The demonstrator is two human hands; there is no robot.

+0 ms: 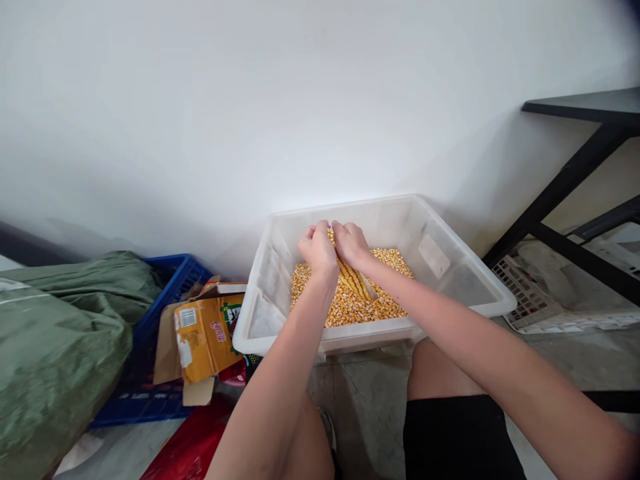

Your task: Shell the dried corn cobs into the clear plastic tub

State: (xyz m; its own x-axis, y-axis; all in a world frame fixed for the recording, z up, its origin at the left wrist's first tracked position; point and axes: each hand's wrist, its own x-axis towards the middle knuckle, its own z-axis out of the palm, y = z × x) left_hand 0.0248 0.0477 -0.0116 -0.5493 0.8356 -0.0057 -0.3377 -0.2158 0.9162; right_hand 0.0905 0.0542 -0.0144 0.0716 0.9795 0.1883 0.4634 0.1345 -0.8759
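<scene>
An ear of dried yellow corn (354,280), with part of its cob bare near the lower end, slants between my two hands. My left hand (319,247) is closed around its upper part from the left. From the right, my right hand (351,243) closes on the same ear, the fingertips of both hands nearly meeting at the top. Beneath the hands, loose corn kernels (360,312) cover the bottom of a translucent white plastic bin (465,283). My fingers partly hide the ear's upper end.
The bin stands against a white wall (300,100). To its left are a torn yellow cardboard box (210,333), a blue crate (150,333), a green sack (65,347) and a red bag (195,440). Rightward are a black-framed table (565,173) and a white basket (530,293).
</scene>
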